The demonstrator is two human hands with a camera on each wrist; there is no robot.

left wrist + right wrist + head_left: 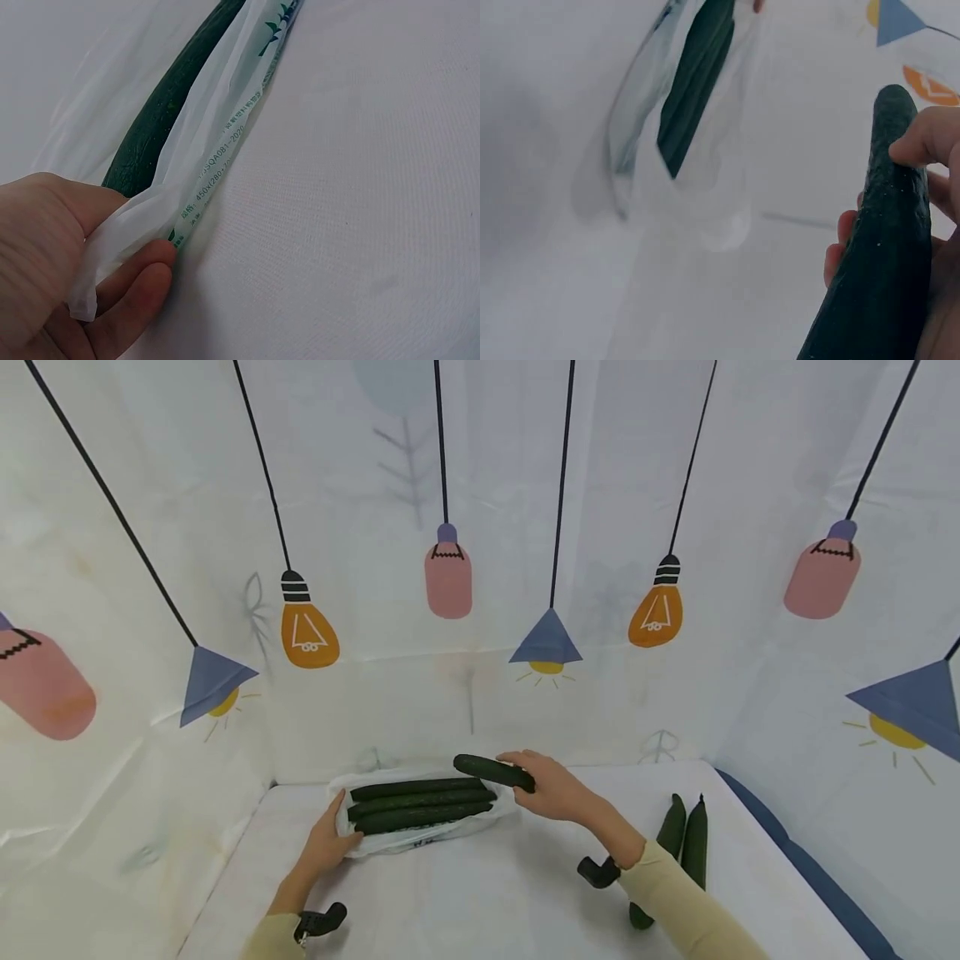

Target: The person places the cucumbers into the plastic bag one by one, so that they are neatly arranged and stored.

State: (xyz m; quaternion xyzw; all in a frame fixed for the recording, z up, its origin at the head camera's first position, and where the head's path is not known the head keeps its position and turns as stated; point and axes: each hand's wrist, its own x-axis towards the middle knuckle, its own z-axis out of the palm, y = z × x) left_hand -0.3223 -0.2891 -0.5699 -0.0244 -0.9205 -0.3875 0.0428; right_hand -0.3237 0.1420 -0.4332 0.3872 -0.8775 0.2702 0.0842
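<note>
My right hand grips a dark green cucumber by one end, holding it above the right end of a white plastic bag. In the right wrist view thumb and fingers wrap around this cucumber. Several cucumbers lie side by side on the bag, whose film rises around them. At the bag's left end, my left hand pinches its edge. The left wrist view shows the film between thumb and fingers, with a cucumber just beyond, inside the bag.
More cucumbers lie on the white table at the right, partly hidden under my right forearm. A white wall sheet printed with lamps stands behind the table. Blue fabric runs along the right edge.
</note>
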